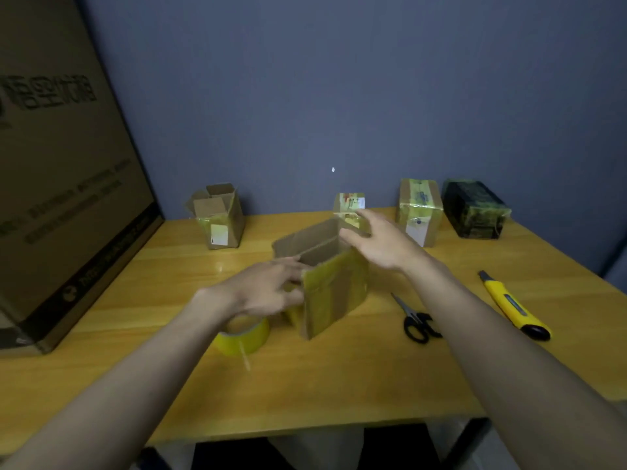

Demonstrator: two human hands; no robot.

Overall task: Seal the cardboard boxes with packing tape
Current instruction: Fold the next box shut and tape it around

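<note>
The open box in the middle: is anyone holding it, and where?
Yes. The left hand grips the open box at its near-left side; the right hand touches its far top flap.

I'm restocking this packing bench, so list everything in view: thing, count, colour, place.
Open brown cardboard box: 1, table centre, between both hands.
Yellow packing tape roll: 1, under left wrist.
Black-handled scissors: 1, right of box.
Yellow utility knife: 1, far right.
Small brown cardboard boxes: 3, back row; left one open, middle, right taped.
Black wrapped parcel: 1, back right.
Large brown carton: 1, left.
Yellow wooden table: 1.
Left hand: on box's near-left side.
Right hand: at its far flap.
</note>
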